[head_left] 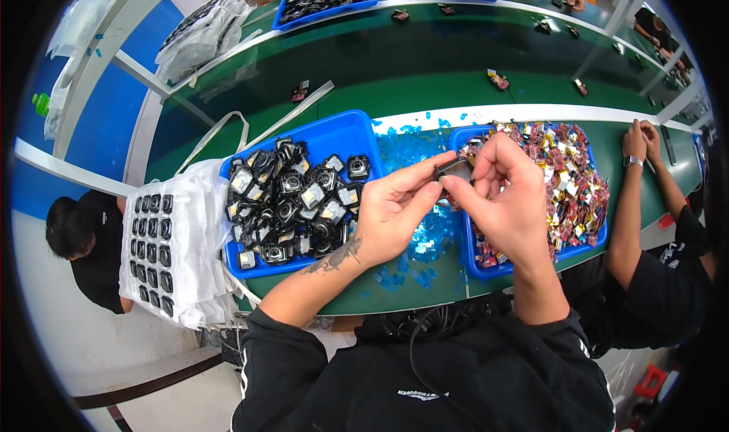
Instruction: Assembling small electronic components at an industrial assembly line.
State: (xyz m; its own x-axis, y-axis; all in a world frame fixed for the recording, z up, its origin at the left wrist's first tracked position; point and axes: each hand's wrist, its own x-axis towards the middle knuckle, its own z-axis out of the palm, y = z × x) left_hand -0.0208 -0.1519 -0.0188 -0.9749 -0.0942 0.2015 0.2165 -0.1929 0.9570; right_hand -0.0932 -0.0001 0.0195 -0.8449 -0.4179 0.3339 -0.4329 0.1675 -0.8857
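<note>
A small black part [451,167] is pinched between the thumb and fingers of my left hand [389,208]. My right hand [507,198] meets it from the other side, its thumb against the part and its other fingers curled. The part's finer detail is covered by my fingertips. Left of my hands, a blue bin [357,128] holds a heap of black camera-like modules [291,183] with round lenses and pale squares. To the right, partly behind my right hand, another blue bin [478,269] is filled with small reddish circuit boards [566,175] with yellow and white pieces.
Scraps of blue film [433,234] litter the green table [353,301] between the bins. Stacked white trays of black modules [156,242] stand at the left. Beyond a white rail, loose boards [497,80] lie on a green belt [425,52]. A co-worker's hands [642,140] are at the right.
</note>
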